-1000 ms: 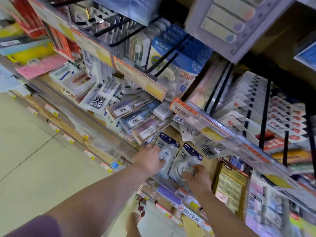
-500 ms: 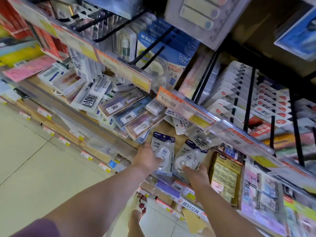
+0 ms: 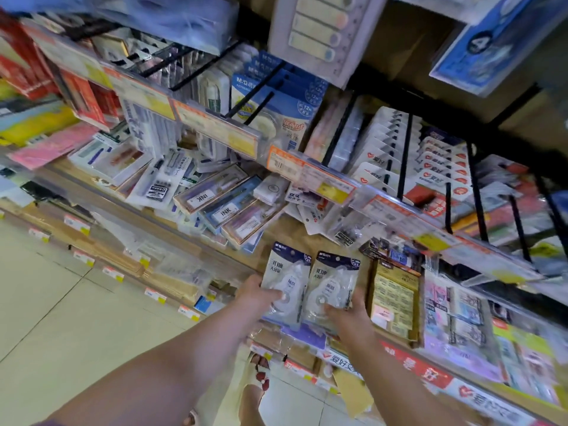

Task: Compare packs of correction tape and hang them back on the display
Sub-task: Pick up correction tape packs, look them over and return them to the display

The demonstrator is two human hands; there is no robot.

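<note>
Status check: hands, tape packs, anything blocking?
Both busy: left hand grips left pack, right hand grips right pack. Packs side by side, neither hung yet. Overhead, price-tag rail juts out above them.

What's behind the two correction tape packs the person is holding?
Around the left pack and right pack, a wooden shelf and purple packets show. What lies directly behind is covered by the packs.
</note>
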